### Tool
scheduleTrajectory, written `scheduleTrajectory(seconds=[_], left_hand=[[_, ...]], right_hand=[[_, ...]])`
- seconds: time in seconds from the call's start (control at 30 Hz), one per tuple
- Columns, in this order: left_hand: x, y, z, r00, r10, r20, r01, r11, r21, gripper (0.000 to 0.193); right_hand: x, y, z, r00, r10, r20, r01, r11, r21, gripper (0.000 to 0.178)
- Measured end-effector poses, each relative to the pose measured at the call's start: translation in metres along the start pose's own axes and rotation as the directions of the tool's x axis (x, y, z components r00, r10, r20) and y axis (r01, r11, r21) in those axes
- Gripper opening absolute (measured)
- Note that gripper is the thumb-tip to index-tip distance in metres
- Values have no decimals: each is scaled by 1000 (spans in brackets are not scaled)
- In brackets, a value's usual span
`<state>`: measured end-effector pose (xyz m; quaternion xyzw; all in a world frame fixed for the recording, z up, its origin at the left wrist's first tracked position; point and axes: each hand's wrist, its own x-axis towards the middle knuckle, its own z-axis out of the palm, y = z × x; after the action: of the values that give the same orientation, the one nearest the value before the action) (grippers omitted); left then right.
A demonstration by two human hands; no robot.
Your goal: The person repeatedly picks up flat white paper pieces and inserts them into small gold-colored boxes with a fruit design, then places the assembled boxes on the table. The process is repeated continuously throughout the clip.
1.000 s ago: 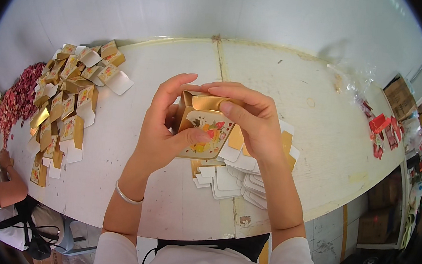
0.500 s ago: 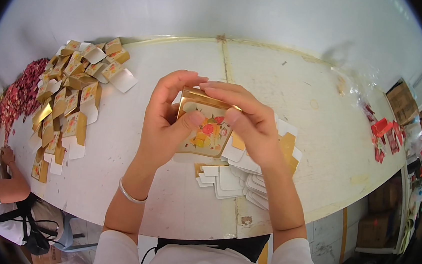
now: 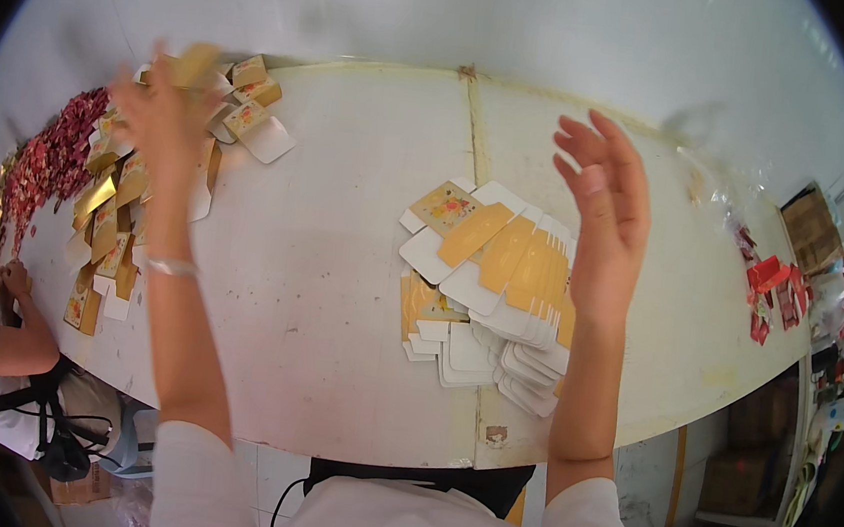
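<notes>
Over the heap of folded gold boxes (image 3: 133, 178) at the left is my left hand (image 3: 166, 116), smeared by motion, its fingers spread. A blurred gold box (image 3: 195, 65) is just beyond its fingertips, apparently out of its grasp. My right hand (image 3: 608, 205) is raised right of centre with nothing in it, fingers apart and slightly bent. Beside and below it lies a fanned stack of flat, unfolded cartons (image 3: 502, 271), white inside and gold with a fruit print outside. The boxes in the heap stand and lie at mixed angles, several with white flaps out.
A pile of dark red dried petals (image 3: 55, 151) lies behind the heap. At the far left a co-worker's hands (image 3: 14, 278) are near its edge. Red packets (image 3: 770, 279) and clear plastic wrap lie on the right of the white table (image 3: 330, 286); cardboard boxes (image 3: 809, 227) stand beyond.
Both hands have parted from the printed box they held at the centre. My left hand swung far left over the heap with a gold box; my right moved right, uncovering the flat cartons.
</notes>
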<state>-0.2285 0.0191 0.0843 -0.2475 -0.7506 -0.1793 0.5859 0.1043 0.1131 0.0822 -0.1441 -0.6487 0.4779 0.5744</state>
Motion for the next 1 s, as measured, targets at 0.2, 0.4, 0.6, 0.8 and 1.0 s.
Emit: scheduleTrajectory(seconds=[0.2,0.4,0.6,0.8,1.0], left_hand=[[-40,63,-21,583,356,730,287,750,-596,83],[-114,171,-35,147,516,844,203,819,-537,96],[-125,191,-19,65,516,854,341,793,-505,77],[-106,170,-24,270,584,765,640,484,-596,56],[-76,136,-104,521,568,637,750,52,-660,32]], right_hand=[[4,3,-3,999,47,17,-46,999,-8,28],[1,8,0,989,120,89,-107,984,-144,24],[4,21,-2,988,136,72,-120,974,-192,23],[5,55,-4,989,116,89,-67,900,-431,23],[3,42,11,970,-152,191,225,859,-459,21]])
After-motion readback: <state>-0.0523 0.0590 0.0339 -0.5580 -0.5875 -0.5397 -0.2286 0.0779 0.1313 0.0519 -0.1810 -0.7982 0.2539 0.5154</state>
